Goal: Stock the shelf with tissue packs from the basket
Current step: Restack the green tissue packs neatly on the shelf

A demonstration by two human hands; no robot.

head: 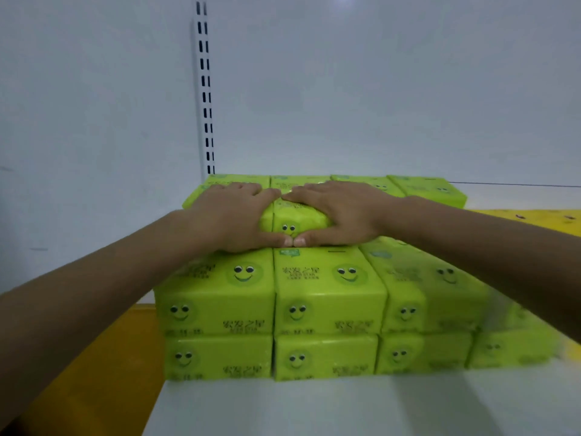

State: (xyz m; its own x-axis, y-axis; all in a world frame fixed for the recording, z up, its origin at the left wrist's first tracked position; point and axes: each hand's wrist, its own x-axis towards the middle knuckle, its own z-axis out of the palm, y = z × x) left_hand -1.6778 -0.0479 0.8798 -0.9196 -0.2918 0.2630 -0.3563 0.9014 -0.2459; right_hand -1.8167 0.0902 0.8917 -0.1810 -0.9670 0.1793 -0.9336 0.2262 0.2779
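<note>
Two hands, left hand (232, 215), right hand (341, 212), clasp tissue pack (298, 219).

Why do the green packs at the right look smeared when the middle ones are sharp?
Head view: blur grows toward the right edge, perhaps lens softness or a smudge, so the right-hand packs smear while the centre packs look crisp; the slotted upright leans from wide-angle distortion; lighting is soft, no glare.
</note>
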